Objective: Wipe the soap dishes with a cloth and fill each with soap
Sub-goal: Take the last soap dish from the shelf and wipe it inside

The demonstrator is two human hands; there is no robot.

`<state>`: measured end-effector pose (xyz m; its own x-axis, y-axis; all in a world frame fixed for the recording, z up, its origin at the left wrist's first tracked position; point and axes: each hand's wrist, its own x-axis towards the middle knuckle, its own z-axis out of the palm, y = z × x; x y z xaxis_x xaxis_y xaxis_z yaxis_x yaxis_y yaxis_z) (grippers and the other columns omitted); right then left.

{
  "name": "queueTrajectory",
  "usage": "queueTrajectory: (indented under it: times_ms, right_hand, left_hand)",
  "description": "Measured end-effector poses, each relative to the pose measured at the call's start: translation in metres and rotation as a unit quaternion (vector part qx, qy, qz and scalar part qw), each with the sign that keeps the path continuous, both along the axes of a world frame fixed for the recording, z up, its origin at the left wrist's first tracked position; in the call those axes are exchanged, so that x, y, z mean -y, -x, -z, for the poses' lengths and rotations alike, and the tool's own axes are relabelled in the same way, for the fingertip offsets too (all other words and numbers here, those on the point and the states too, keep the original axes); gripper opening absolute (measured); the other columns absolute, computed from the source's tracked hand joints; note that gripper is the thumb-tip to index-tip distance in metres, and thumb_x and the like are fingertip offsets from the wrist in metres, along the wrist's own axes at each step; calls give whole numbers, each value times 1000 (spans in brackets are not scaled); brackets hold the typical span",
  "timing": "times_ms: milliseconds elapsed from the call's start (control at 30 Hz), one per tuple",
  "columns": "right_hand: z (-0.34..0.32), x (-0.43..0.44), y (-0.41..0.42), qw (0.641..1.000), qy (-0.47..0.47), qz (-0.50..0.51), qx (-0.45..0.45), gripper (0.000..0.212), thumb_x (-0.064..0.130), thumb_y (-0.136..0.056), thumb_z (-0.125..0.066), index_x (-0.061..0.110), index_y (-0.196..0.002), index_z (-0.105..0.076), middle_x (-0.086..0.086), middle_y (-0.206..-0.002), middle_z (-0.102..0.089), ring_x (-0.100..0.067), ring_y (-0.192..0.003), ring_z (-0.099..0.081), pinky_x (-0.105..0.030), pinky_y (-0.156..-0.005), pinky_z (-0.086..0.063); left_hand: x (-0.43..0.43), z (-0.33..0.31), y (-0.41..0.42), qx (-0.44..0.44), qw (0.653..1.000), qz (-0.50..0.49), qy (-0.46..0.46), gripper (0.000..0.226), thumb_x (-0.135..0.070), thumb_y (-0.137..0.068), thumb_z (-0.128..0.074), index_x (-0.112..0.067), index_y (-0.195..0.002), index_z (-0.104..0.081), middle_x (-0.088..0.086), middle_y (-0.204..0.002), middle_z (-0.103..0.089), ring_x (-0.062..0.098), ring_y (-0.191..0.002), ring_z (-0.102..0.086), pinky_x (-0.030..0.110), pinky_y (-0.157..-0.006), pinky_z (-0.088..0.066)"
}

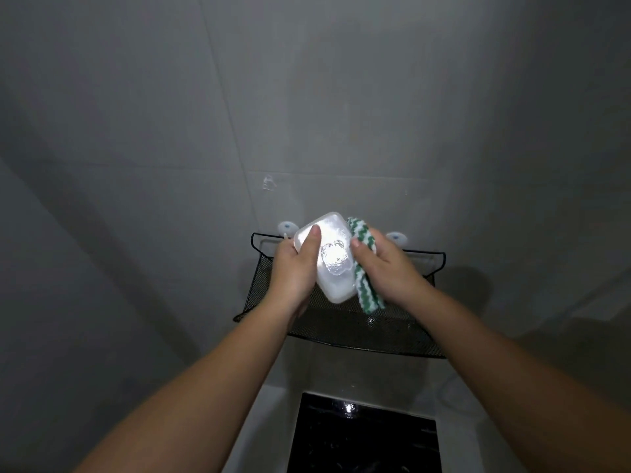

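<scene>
In the centre of the frame we see a glossy white soap dish (333, 268), a rounded rectangle. The left hand (295, 273) curls its fingers round it, and the right hand (387, 268) closes its fingers on a ribbed green-white cloth (367, 295) that touches its right edge, before a black mesh shelf (375, 331).

No text is legible; the blue marks on the suction cups (286, 228) are too small to read.

Of the left hand (295, 271) we see only the thumb; its other fingers lie behind the soap dish (336, 290), whose middle is lost in glare. The right hand (386, 268) covers part of the cloth (367, 295). Both hands hide the far middle of the mesh shelf (375, 332).
</scene>
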<state>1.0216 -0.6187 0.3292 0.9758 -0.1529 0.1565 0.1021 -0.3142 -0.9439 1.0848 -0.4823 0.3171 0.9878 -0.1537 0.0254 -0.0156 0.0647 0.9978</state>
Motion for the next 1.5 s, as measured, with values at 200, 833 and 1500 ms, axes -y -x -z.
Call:
queueTrajectory:
  times_ms: [200,833,1500]
  right_hand:
    - [33,-20,2,987,-58,141,58,50,55,-88,-43,24,-127,-49,-8,-119,-59,-18,-108,-60,-42,-93,-50]
    - [42,-9,18,967,131,106,192,62,34,-93,-49,24,-148,-22,-3,-143,-30,2,-132,-30,-12,-107,-27]
    - [19,-13,15,978,-208,5,14,20,21,-101,-36,23,-107,-55,11,-76,-72,-2,-73,-67,-14,-61,-51]
  left_hand:
    - [14,8,9,-49,992,-100,54,33,-42,-90,-55,-11,-86,-66,12,-86,-74,25,-81,-72,46,-79,-58]
    - [15,-6,10,-208,957,158,125,56,-53,-95,-43,-7,-124,-58,20,-117,-66,31,-109,-64,47,-96,-50]
    - [20,10,16,-49,979,196,15,80,-61,-69,-64,-19,-133,-43,17,-120,-63,31,-108,-64,54,-94,-50]
